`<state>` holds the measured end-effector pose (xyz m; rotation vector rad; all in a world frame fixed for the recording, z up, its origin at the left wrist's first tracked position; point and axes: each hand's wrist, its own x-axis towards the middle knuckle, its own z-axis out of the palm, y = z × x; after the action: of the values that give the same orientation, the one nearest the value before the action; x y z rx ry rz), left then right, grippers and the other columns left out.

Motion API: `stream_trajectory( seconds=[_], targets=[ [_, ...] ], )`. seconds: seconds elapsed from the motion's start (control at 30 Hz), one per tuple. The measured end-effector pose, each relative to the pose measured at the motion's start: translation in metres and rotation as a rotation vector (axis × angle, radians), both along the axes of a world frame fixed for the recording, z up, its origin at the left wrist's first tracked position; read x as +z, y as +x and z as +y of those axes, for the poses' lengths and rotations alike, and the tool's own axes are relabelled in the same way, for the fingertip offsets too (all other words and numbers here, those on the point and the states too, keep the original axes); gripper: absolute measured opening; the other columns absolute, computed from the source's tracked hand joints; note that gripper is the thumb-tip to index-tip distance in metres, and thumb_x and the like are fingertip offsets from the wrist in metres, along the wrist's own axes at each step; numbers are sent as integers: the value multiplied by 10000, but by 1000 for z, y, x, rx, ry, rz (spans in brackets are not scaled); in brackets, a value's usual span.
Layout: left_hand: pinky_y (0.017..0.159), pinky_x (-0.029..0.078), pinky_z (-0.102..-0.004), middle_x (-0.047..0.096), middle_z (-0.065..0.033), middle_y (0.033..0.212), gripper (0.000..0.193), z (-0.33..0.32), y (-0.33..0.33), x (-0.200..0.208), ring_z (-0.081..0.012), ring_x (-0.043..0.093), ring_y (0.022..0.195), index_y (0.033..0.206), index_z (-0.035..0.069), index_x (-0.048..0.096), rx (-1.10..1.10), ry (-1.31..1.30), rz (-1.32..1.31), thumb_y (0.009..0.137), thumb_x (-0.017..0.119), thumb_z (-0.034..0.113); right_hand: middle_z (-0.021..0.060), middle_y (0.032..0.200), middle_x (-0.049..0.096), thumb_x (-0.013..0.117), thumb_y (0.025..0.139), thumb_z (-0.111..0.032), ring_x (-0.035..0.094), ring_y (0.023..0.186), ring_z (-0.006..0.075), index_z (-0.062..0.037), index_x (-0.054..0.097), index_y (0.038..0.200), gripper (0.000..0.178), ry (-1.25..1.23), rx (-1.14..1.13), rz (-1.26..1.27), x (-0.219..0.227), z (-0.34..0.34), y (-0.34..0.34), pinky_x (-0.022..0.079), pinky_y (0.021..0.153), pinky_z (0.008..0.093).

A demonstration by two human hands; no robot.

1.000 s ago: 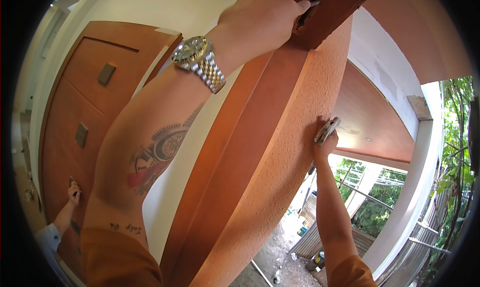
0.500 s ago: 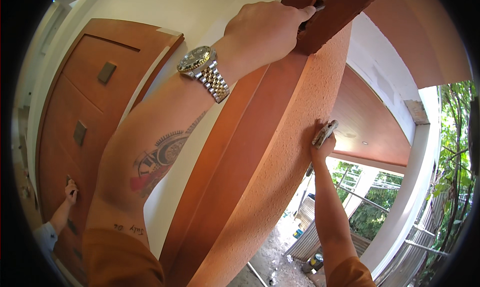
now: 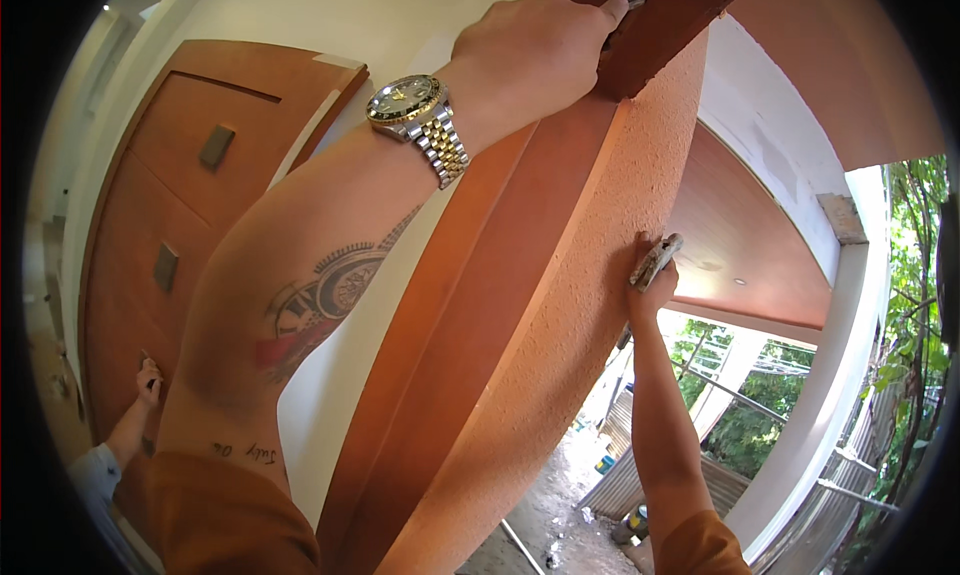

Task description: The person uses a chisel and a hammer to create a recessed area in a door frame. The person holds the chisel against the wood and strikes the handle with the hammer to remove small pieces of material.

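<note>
My left hand reaches up to the reddish-brown wooden header of the door frame. Its fingertip is at a rough slot cut in that wood, against a small dark piece I cannot make out; the other fingers are curled and mostly hidden. A two-tone metal watch is on this wrist. Lower right, my right hand is closed around a grey, smeared hand tool, its exact kind unclear. That hand rests against the edge of the orange textured wall.
A reddish-brown door with square insets stands at left. Beside it, another person's hand grips something dark near the door's edge. Beyond the wall are corrugated sheets, a white pillar, metal poles and greenery.
The view has shifted slightly. My left fingertip now covers more of the slot, and the light metal bit seen there before no longer shows. My right hand stays at the wall edge with its tool.
</note>
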<state>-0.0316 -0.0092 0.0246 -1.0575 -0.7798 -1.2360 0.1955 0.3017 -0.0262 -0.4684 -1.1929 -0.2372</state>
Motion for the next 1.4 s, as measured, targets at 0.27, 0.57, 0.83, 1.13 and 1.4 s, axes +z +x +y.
stream_trajectory(
  seconds=[0.27,0.57,0.83,1.13,1.4],
  targets=[
    [632,475,-405,604,-111,673,485,8,2,0,-208,517,551,1535,145,494,-455,-183,-68,1053,436,141,216,732,669,723,914,-579,641,698,391,32,645,776,632,-63,-71,-37,4,14,2,504,713,467],
    [651,516,-415,632,-147,692,482,11,11,1,-250,621,602,1530,148,495,-425,-121,-40,1050,448,147,230,729,664,713,916,-592,637,696,389,51,646,783,660,-23,-56,-29,3,14,3,506,718,471],
    [641,550,-475,704,-209,795,541,84,1,-1,-351,672,637,1570,147,416,-398,-171,-133,1033,477,143,198,703,645,704,942,-549,610,669,349,34,633,768,612,-25,-35,-50,0,7,-2,495,708,450],
    [660,529,-456,698,-213,819,528,44,11,6,-311,660,628,1568,154,429,-570,-8,49,1041,467,156,176,685,639,707,953,-512,588,634,346,22,639,774,567,49,-99,-28,0,10,1,484,671,445],
    [648,530,-446,687,-223,815,531,32,-30,-70,-309,636,631,1556,151,448,-507,-225,-128,1026,462,121,151,704,649,697,987,-444,561,645,255,20,640,790,506,91,-53,-93,-4,1,-9,478,668,406]
  ],
)
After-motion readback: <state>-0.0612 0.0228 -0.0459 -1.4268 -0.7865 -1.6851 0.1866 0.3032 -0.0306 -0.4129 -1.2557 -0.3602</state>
